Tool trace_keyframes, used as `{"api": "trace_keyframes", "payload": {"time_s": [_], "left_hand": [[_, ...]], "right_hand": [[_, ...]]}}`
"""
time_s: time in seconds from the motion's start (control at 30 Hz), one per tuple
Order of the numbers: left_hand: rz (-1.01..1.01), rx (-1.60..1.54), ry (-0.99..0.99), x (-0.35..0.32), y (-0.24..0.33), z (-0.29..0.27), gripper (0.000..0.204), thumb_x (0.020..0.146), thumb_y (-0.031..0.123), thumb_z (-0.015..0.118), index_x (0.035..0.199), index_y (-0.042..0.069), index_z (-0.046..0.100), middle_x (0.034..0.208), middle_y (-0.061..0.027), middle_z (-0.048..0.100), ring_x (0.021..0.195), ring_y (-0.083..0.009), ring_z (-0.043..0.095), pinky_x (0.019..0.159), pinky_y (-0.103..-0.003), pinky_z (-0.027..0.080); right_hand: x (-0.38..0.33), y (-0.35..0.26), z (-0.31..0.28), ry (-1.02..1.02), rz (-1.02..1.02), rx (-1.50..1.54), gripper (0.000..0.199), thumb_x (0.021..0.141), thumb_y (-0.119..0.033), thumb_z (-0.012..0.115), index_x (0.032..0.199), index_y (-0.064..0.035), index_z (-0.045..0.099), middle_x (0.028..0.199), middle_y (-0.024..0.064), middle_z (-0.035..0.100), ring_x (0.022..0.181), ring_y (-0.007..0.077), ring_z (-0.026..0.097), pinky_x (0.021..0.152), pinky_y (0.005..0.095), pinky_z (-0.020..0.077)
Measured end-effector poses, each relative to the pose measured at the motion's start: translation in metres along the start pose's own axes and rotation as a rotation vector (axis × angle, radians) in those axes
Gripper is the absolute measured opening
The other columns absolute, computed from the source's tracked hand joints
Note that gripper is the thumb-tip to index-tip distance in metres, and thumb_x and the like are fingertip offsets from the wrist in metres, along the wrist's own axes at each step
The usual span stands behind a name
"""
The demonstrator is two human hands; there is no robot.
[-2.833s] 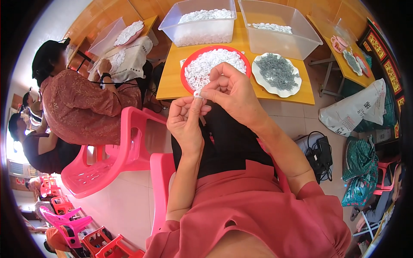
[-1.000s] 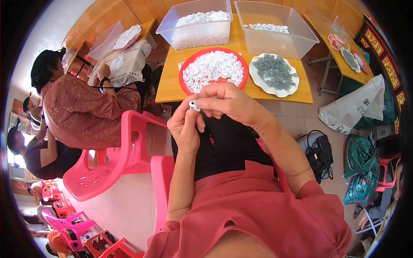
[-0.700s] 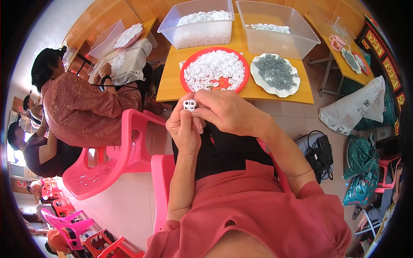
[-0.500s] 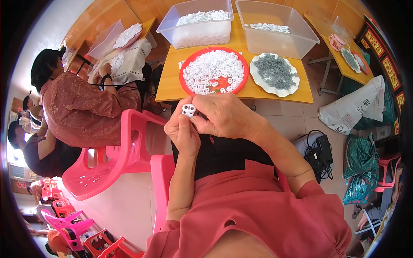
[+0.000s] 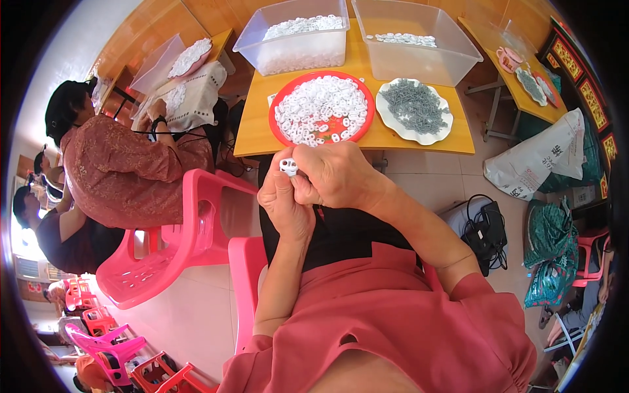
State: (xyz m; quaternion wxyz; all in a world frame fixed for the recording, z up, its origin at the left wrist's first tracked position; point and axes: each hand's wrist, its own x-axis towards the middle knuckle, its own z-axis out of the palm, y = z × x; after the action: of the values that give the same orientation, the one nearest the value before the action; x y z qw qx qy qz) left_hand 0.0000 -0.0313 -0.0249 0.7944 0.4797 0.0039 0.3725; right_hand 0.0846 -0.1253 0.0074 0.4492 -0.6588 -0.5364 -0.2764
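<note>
Red tray (image 5: pixel 371 108), landmark: one, round, on a yellow desk (image 5: pixel 257 131); patterned bottom showing at the near side.

White links (image 5: pixel 318 98): many, small, oval; heaped in the red tray, thickest toward its far side.

White piece (image 5: pixel 288 167): one, small, with dark holes; held up just in front of the red tray, left of its middle.

Left hand (image 5: pixel 285 202): in front of the red tray; fingers closed, thumb and forefinger pinching the white piece from below.

Right hand (image 5: pixel 344 173): in front of the red tray, back of the hand uppermost; fingers curled, thumb and forefinger gripping the right edge of the white piece. Inside of the palm hidden; cannot tell whether it holds more.

White plate (image 5: pixel 427 139): one, wavy rim; just right of the red tray, bearing a heap of thin grey pins (image 5: pixel 414 106).

Clear boxes (image 5: pixel 426 69): two, behind the red tray; the left one well stocked with white links, the right one with a shallow layer of white bits (image 5: pixel 406 39).

Co-worker (image 5: pixel 124 167): one, seated left of the red tray, patterned reddish-brown top.

Pink chair (image 5: pixel 196 196): left of the red tray and nearer.

White sack (image 5: pixel 534 157): one, printed; well right of the red tray.
</note>
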Motion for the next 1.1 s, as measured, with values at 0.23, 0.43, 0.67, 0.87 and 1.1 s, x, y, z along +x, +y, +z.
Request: {"api": "trace_keyframes", "payload": {"time_s": [0.23,0.43,0.67,0.87,1.1], "left_hand": [[-0.081,-0.058,0.018,-0.003,0.005,0.001,0.043,0.110,0.033,0.058,0.124,-0.006,0.066,0.103,-0.0038,0.069,0.090,-0.0069,0.063,0.081,-0.023,0.051],[-0.084,-0.102,0.074,0.000,-0.003,0.005,0.037,0.112,0.029,0.054,0.123,-0.004,0.066,0.101,-0.0027,0.068,0.087,-0.0051,0.062,0.078,-0.021,0.050],[-0.014,0.006,0.074,-0.001,-0.004,0.000,0.036,0.112,0.026,0.055,0.123,-0.006,0.067,0.104,-0.0031,0.069,0.091,-0.0059,0.063,0.081,-0.023,0.051],[-0.045,-0.162,-0.025,0.007,0.001,-0.014,0.037,0.111,0.023,0.056,0.129,-0.007,0.066,0.094,-0.0035,0.070,0.069,-0.0046,0.057,0.061,-0.020,0.043],[-0.080,-0.033,-0.247,0.017,0.014,-0.030,0.035,0.107,0.017,0.063,0.131,-0.008,0.066,0.081,-0.0011,0.066,0.055,-0.0040,0.049,0.049,-0.020,0.035]], "right_hand": [[-0.003,0.000,0.003,-0.011,0.007,0.017,0.016,0.078,-0.007,0.068,0.086,-0.0035,0.055,0.061,0.0089,0.053,0.051,0.0257,0.059,0.046,0.0372,0.0459],[-0.009,0.000,0.010,-0.071,0.076,0.089,0.018,0.085,-0.009,0.069,0.094,-0.0019,0.055,0.063,0.0097,0.056,0.053,0.0275,0.061,0.048,0.0378,0.0468],[-0.007,0.000,0.005,-0.126,0.106,0.090,0.021,0.090,-0.015,0.070,0.098,-0.0016,0.055,0.064,0.0109,0.058,0.055,0.0278,0.064,0.048,0.0386,0.0468],[-0.006,-0.005,0.004,-0.142,0.245,0.366,0.013,0.098,-0.015,0.061,0.098,-0.0030,0.056,0.064,0.0105,0.056,0.057,0.0236,0.061,0.052,0.0368,0.0468],[0.006,0.003,-0.022,-0.478,0.684,1.180,0.028,0.109,-0.023,0.042,0.100,-0.0023,0.058,0.072,-0.0028,0.045,0.058,0.0079,0.034,0.054,0.0245,0.0329]]}}
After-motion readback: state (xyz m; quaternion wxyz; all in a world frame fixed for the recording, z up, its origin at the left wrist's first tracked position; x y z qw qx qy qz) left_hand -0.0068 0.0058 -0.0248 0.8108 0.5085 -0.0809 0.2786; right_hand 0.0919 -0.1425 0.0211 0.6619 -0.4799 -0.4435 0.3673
